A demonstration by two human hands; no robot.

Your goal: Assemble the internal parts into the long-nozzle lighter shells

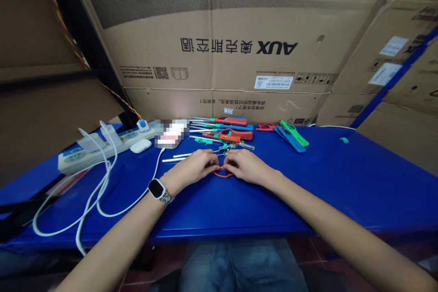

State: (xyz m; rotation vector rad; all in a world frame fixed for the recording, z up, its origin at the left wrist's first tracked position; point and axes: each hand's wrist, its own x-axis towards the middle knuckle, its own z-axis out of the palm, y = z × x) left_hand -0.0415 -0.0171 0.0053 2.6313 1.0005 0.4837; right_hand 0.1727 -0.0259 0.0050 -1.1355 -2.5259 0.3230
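My left hand and my right hand meet over the blue table, fingers closed together. Just under their fingertips lies an orange-red lighter casing, which both hands appear to grip; the fingers cover most of it. Any small part pinched between them is too small to make out. Right behind the hands are a clear-handled screwdriver, small teal pieces and thin wires. Loose metal tubes lie beyond my left hand. Several long-nosed lighters, among them an orange one and a red one, are stacked farther back.
Blue, green and red casing parts lie at the back right, a teal bit beyond. On the left are a power strip, white cables, a white earbud case and a blurred phone. Cardboard walls the back.
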